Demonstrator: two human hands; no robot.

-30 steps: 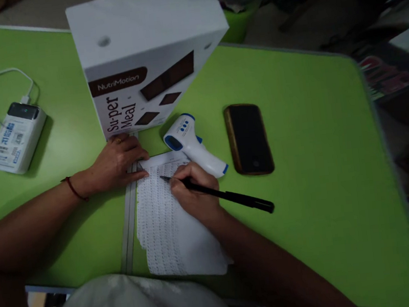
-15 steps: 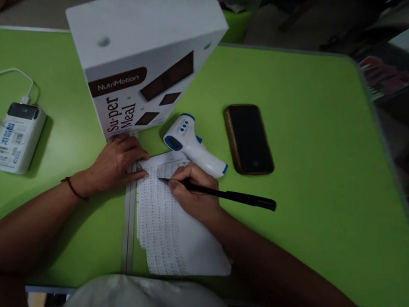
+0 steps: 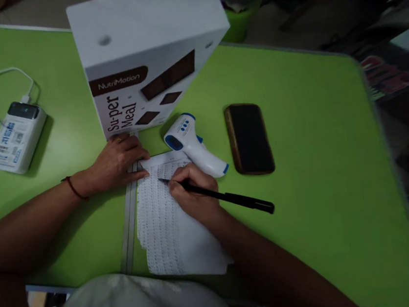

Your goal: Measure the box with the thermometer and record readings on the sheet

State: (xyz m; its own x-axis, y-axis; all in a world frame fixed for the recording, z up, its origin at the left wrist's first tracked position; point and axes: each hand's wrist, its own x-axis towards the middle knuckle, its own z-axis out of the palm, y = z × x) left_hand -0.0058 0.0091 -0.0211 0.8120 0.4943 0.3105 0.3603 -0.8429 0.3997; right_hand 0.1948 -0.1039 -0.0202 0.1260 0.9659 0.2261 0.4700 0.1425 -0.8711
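Note:
A sheet of paper (image 3: 200,247) covered in columns of small handwriting lies on the green table. In my right hand (image 3: 194,191) is a black pen (image 3: 245,200), pinched between thumb and fingers, its tip at the upper part of the writing. My left hand (image 3: 119,163) rests at the paper's upper left edge, thumb on the sheet and apart from the partly bent fingers. Just beyond my right hand lies a white and blue infrared thermometer (image 3: 194,147). A tall white printed box (image 3: 148,46) stands right behind my left hand.
To the right lies a dark phone in a brown case (image 3: 250,138). A white power bank (image 3: 16,138) with a white cable sits at the left. The green table (image 3: 326,184) has a seam strip (image 3: 128,236) running beside the paper, and its edge curves at the right.
The pen's rear end has dipped slightly and shifted a little left, while its tip stays nearly in place. My left hand has not moved.

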